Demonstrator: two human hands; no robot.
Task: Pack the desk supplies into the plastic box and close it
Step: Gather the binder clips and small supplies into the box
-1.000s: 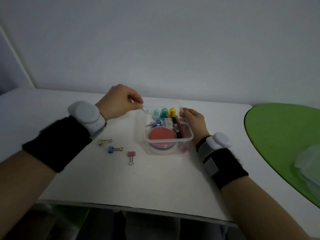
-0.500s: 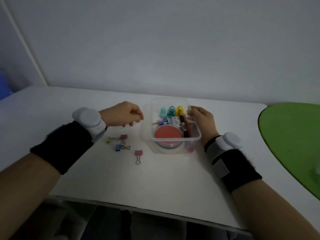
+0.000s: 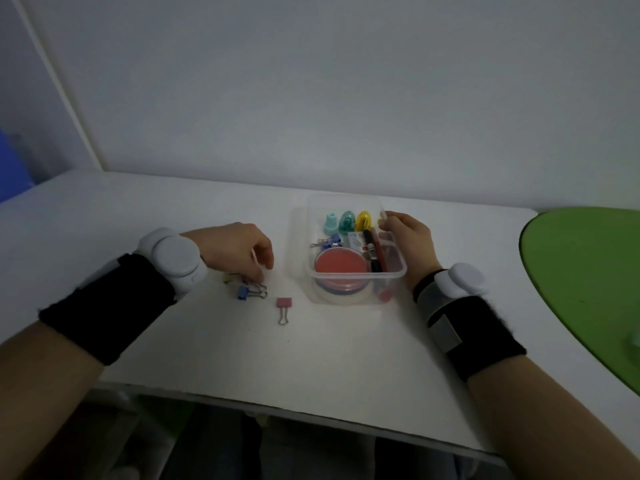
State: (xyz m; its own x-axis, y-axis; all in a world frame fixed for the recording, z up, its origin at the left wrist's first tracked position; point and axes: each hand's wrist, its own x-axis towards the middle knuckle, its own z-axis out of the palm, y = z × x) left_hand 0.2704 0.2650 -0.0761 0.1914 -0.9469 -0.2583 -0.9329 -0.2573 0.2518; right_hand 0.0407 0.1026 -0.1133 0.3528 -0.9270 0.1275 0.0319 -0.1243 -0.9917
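Looking down through the head camera, we see the clear plastic box standing open-topped on the white table, right of centre. Our right hand grasps the box's right rim, thumb on the edge and fingers curled round the outside wall. Inside the box lie a round red tin, dark pens along the right side, a blue binder clip, and three small pieces in a row at the far end: pale teal, green and yellow.

Our left hand hangs left of the box, fingers curled downward over a small cluster of binder clips on the table; we cannot tell whether it pinches one. A loose blue clip lies just beneath the fingertips, a yellow one peeks from under the hand, and a pink clip lies apart, nearer the box. Both wrists carry black bands with white devices. A green round tabletop sits at the right edge.
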